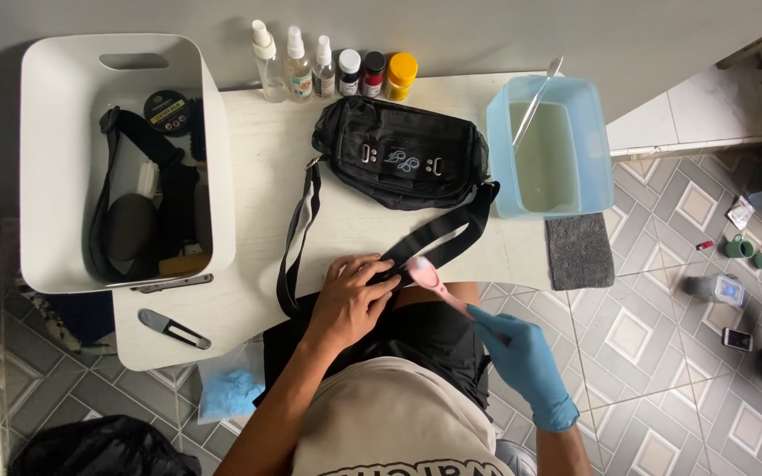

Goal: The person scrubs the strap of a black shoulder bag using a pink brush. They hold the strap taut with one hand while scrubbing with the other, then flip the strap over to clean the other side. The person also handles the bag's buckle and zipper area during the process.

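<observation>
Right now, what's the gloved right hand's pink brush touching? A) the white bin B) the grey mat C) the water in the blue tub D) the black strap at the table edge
D: the right hand in a blue glove holds the pink brush with its head on the black strap, which the bare left hand presses down at the table edge.

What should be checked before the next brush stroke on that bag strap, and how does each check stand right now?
1. Left hand pins the black strap flat on the table: ok.
2. Right hand, gloved, has a firm grip on the pink brush: ok.
3. Brush head rests on the strap: ok.
4. Blue tub holds water: ok.
5. Bristles wet: cannot tell.
</observation>
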